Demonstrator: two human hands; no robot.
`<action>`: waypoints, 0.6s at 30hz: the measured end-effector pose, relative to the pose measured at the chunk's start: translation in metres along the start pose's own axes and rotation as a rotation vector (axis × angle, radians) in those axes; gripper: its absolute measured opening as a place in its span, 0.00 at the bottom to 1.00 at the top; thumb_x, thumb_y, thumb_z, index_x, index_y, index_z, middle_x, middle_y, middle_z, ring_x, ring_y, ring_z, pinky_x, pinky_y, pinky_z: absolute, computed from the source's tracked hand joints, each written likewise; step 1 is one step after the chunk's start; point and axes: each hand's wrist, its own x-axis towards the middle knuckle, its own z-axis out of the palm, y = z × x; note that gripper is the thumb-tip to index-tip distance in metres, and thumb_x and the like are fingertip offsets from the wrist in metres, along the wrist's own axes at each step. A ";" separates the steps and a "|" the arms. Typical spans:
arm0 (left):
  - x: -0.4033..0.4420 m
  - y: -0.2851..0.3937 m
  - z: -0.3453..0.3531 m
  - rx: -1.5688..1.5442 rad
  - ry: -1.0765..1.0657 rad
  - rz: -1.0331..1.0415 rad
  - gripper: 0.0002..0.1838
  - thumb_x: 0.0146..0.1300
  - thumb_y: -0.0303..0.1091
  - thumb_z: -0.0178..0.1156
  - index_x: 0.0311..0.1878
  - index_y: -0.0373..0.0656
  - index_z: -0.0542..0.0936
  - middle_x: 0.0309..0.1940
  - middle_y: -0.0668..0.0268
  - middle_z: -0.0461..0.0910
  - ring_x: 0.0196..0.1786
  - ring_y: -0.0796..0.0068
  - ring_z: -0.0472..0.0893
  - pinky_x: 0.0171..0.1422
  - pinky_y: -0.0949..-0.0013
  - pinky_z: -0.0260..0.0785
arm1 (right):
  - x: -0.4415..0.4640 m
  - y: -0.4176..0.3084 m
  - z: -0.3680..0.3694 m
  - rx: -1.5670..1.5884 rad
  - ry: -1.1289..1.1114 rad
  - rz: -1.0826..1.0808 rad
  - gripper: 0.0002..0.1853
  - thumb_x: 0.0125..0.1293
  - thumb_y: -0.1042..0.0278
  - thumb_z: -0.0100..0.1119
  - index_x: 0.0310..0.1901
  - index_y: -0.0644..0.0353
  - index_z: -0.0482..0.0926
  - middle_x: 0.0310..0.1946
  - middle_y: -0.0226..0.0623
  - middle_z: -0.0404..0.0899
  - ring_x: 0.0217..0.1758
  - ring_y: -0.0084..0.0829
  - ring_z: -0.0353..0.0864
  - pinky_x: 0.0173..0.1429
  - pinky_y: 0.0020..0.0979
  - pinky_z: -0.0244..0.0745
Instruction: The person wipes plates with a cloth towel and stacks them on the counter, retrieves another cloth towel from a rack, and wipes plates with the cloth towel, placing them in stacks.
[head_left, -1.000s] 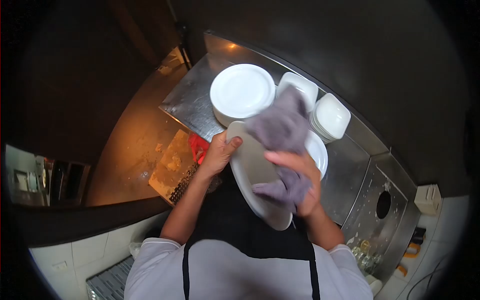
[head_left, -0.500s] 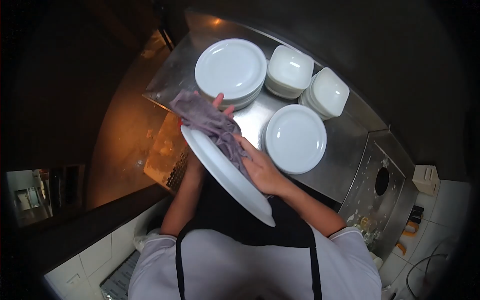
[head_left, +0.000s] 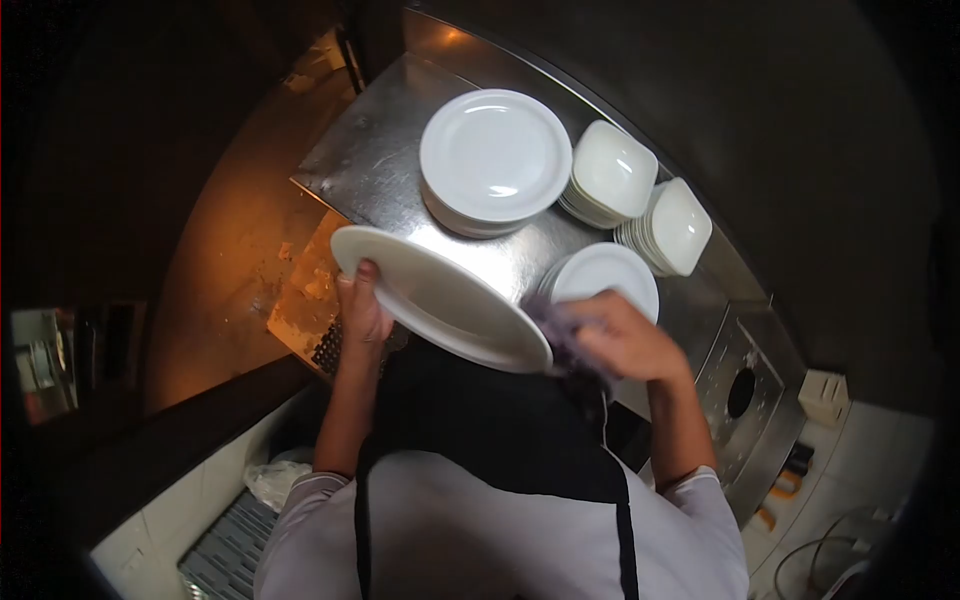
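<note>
A white plate [head_left: 450,300] is held tilted in front of my apron, its left end gripped by my left hand [head_left: 365,305] with the thumb over the rim. My right hand [head_left: 630,335], smeared by motion, clutches a purple-grey cloth [head_left: 565,335] at the plate's right end. Just beyond that hand is a stack of white plates [head_left: 610,275], partly covered by it. A second, larger stack of white plates [head_left: 497,155] stands on the steel counter farther away.
Two stacks of square white bowls [head_left: 612,168] stand along the back of the steel counter [head_left: 375,140]. To the right is a steel basin with a dark round hole [head_left: 741,392]. A white block [head_left: 824,397] lies beyond it, near orange-handled items [head_left: 785,486].
The plate has turned so its other face shows. My left hand has come from behind the cloth to the plate's left rim. My right hand has moved right with the cloth.
</note>
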 end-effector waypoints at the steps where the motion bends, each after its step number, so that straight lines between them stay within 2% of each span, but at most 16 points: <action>1: 0.001 0.004 -0.009 -0.008 0.093 -0.013 0.25 0.71 0.48 0.64 0.59 0.36 0.75 0.52 0.57 0.82 0.54 0.62 0.83 0.61 0.55 0.78 | 0.009 0.000 -0.015 0.061 0.118 -0.077 0.17 0.63 0.64 0.51 0.45 0.67 0.82 0.32 0.49 0.83 0.34 0.40 0.81 0.44 0.40 0.74; 3: 0.002 0.011 -0.031 -0.023 0.288 -0.007 0.26 0.72 0.47 0.63 0.62 0.36 0.74 0.54 0.56 0.81 0.56 0.60 0.82 0.62 0.55 0.78 | 0.039 -0.009 -0.046 -0.039 0.409 0.017 0.18 0.63 0.65 0.55 0.51 0.66 0.83 0.46 0.49 0.85 0.46 0.39 0.84 0.52 0.39 0.76; 5: -0.011 0.016 -0.052 -0.181 0.445 -0.171 0.28 0.73 0.45 0.62 0.66 0.34 0.71 0.55 0.54 0.80 0.57 0.58 0.82 0.63 0.55 0.77 | 0.086 0.014 -0.071 -0.551 0.729 -0.239 0.19 0.63 0.66 0.59 0.54 0.64 0.84 0.59 0.50 0.81 0.58 0.45 0.83 0.62 0.37 0.75; 6: -0.019 0.022 -0.056 -0.236 0.536 -0.178 0.28 0.72 0.45 0.63 0.66 0.33 0.72 0.54 0.54 0.81 0.56 0.59 0.82 0.62 0.55 0.77 | 0.100 0.006 -0.075 -0.668 0.675 -0.106 0.21 0.64 0.65 0.61 0.58 0.60 0.83 0.68 0.49 0.74 0.68 0.48 0.76 0.69 0.38 0.72; 7: -0.028 0.011 -0.084 -0.136 0.589 -0.156 0.28 0.71 0.45 0.64 0.63 0.33 0.74 0.51 0.55 0.82 0.55 0.62 0.82 0.61 0.55 0.77 | 0.118 0.006 -0.078 -0.812 0.564 -0.044 0.21 0.65 0.66 0.61 0.59 0.58 0.83 0.69 0.48 0.73 0.69 0.49 0.75 0.69 0.40 0.72; 8: -0.037 0.020 -0.084 -0.051 0.727 -0.122 0.28 0.69 0.46 0.67 0.61 0.32 0.76 0.50 0.55 0.83 0.52 0.63 0.82 0.58 0.56 0.77 | 0.134 0.035 -0.085 -0.913 0.465 -0.100 0.22 0.65 0.68 0.60 0.61 0.58 0.81 0.70 0.47 0.72 0.70 0.50 0.74 0.70 0.40 0.72; 9: -0.044 0.020 -0.092 -0.107 0.754 -0.036 0.30 0.67 0.46 0.69 0.62 0.32 0.76 0.50 0.55 0.83 0.50 0.63 0.83 0.57 0.57 0.77 | 0.146 0.060 -0.084 -0.818 0.388 -0.136 0.23 0.65 0.70 0.60 0.62 0.58 0.80 0.69 0.48 0.72 0.69 0.52 0.74 0.69 0.41 0.72; 10: -0.051 0.027 -0.101 -0.118 0.818 0.055 0.30 0.67 0.46 0.70 0.61 0.31 0.77 0.50 0.55 0.83 0.49 0.62 0.83 0.57 0.57 0.77 | 0.147 0.058 -0.072 -0.821 0.347 -0.019 0.23 0.64 0.71 0.59 0.61 0.60 0.81 0.68 0.52 0.73 0.68 0.54 0.75 0.69 0.42 0.73; 11: -0.057 0.029 -0.107 -0.144 0.848 0.099 0.30 0.66 0.45 0.71 0.61 0.31 0.77 0.50 0.55 0.84 0.48 0.61 0.83 0.56 0.57 0.78 | 0.144 0.084 -0.075 -1.022 0.386 -0.032 0.21 0.63 0.71 0.60 0.58 0.62 0.83 0.66 0.56 0.75 0.66 0.55 0.76 0.68 0.44 0.73; 12: -0.070 0.025 -0.128 -0.176 0.900 0.007 0.30 0.68 0.46 0.69 0.61 0.30 0.77 0.50 0.54 0.83 0.49 0.63 0.83 0.55 0.58 0.77 | 0.152 0.084 -0.069 -0.968 0.344 -0.068 0.21 0.62 0.70 0.60 0.58 0.64 0.82 0.64 0.57 0.76 0.65 0.55 0.77 0.67 0.44 0.73; 13: -0.088 0.043 -0.127 0.006 0.964 -0.047 0.30 0.70 0.49 0.65 0.62 0.29 0.76 0.51 0.54 0.82 0.48 0.65 0.82 0.54 0.58 0.77 | 0.138 0.082 -0.061 -0.925 0.335 -0.052 0.22 0.61 0.70 0.61 0.57 0.66 0.82 0.62 0.58 0.77 0.64 0.55 0.78 0.67 0.45 0.73; 14: -0.093 0.052 -0.130 -0.018 0.956 0.064 0.32 0.73 0.52 0.60 0.62 0.29 0.75 0.50 0.54 0.81 0.49 0.68 0.80 0.53 0.57 0.77 | 0.135 0.051 -0.035 -0.729 0.340 0.044 0.22 0.61 0.69 0.60 0.57 0.67 0.82 0.58 0.58 0.80 0.63 0.53 0.79 0.67 0.45 0.73; 15: -0.099 0.058 -0.129 -0.046 0.973 0.033 0.32 0.75 0.53 0.55 0.65 0.30 0.72 0.54 0.53 0.80 0.53 0.64 0.80 0.59 0.56 0.75 | 0.131 0.023 -0.007 -0.506 0.377 0.179 0.21 0.60 0.67 0.61 0.55 0.67 0.83 0.54 0.56 0.82 0.59 0.48 0.82 0.66 0.40 0.74; 16: -0.098 0.080 -0.106 -0.074 0.990 0.003 0.33 0.78 0.54 0.50 0.67 0.30 0.69 0.57 0.51 0.79 0.56 0.59 0.80 0.65 0.55 0.74 | 0.124 -0.026 0.019 -0.220 0.318 0.457 0.18 0.63 0.66 0.61 0.52 0.67 0.84 0.49 0.51 0.85 0.52 0.41 0.84 0.61 0.35 0.76; 17: -0.109 0.066 -0.143 -0.059 0.910 0.071 0.34 0.79 0.54 0.48 0.71 0.31 0.65 0.64 0.50 0.75 0.62 0.55 0.77 0.72 0.52 0.68 | 0.120 0.001 0.022 -0.007 -0.014 0.117 0.17 0.65 0.66 0.62 0.52 0.67 0.84 0.45 0.45 0.86 0.46 0.34 0.84 0.55 0.32 0.77; 18: -0.105 0.071 -0.140 0.029 0.905 0.064 0.36 0.79 0.56 0.45 0.74 0.34 0.61 0.70 0.52 0.70 0.68 0.56 0.73 0.75 0.50 0.64 | 0.118 0.011 0.038 0.126 -0.071 0.050 0.15 0.67 0.66 0.63 0.50 0.66 0.84 0.43 0.43 0.87 0.44 0.31 0.84 0.52 0.33 0.78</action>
